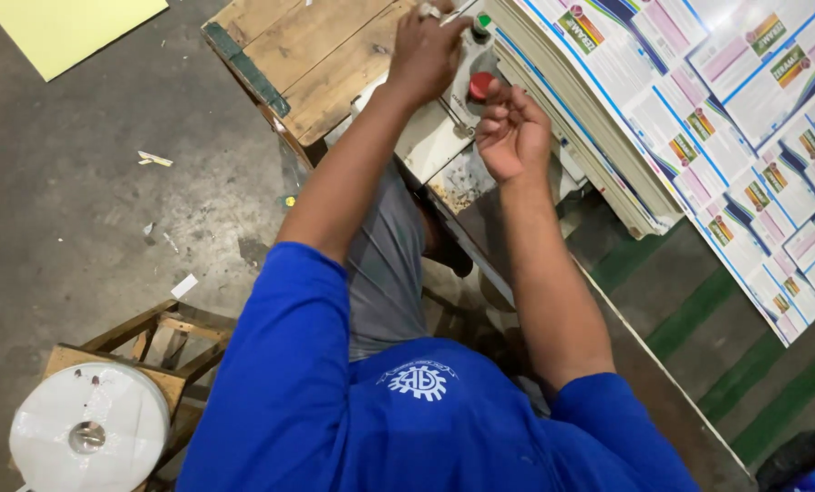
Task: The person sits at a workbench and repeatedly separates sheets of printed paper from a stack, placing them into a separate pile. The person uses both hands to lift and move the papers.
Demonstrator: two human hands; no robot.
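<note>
My left hand (426, 50) lay on the control box (444, 128), its grip unclear; my right hand (512, 132), fingers loosely curled and grasping nothing, hovered beside the red button (480, 85).

control box (444, 128) left of printed sheets (699, 118)

Stack of white-blue printed sheets (699, 100) upper right, perhaps flat cartons.
</note>
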